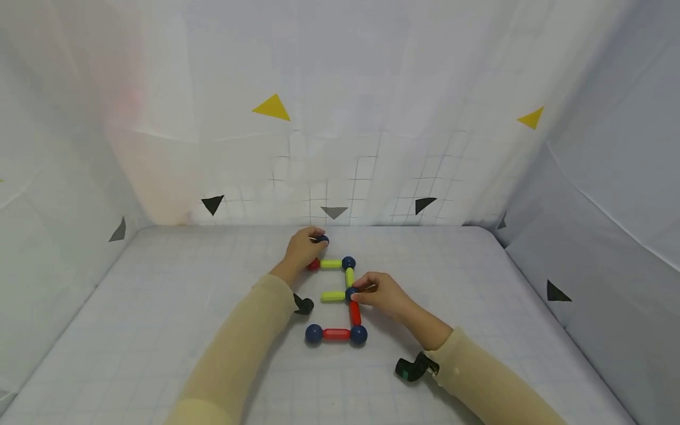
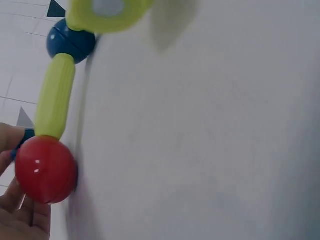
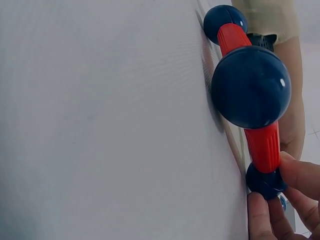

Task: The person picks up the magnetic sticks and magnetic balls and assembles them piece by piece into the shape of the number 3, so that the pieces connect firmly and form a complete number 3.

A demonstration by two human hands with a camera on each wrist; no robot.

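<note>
My left hand (image 1: pixel 303 249) pinches a loose dark blue ball (image 1: pixel 321 239) behind the red ball (image 2: pixel 46 170); in the left wrist view the red ball partly hides it. A yellow-green rod (image 1: pixel 332 264) joins the red ball to a blue corner ball (image 1: pixel 348 262). From there a second yellow-green rod (image 1: pixel 349 277) leads to the middle blue ball (image 3: pixel 266 183), which my right hand (image 1: pixel 386 294) grips between thumb and fingers. Off that ball stick a yellow-green side rod (image 1: pixel 333 296) and a red rod (image 1: pixel 355 314). The red rod meets a near blue ball (image 1: pixel 358 335).
Another red rod (image 1: pixel 336 334) links the near corner to an end blue ball (image 1: pixel 314 334). Everything lies on a white gridded tabletop (image 1: pixel 159 330). White sheets with yellow and black triangles enclose the back and sides. Black wrist cameras (image 1: pixel 411 369) hang beside both sleeves.
</note>
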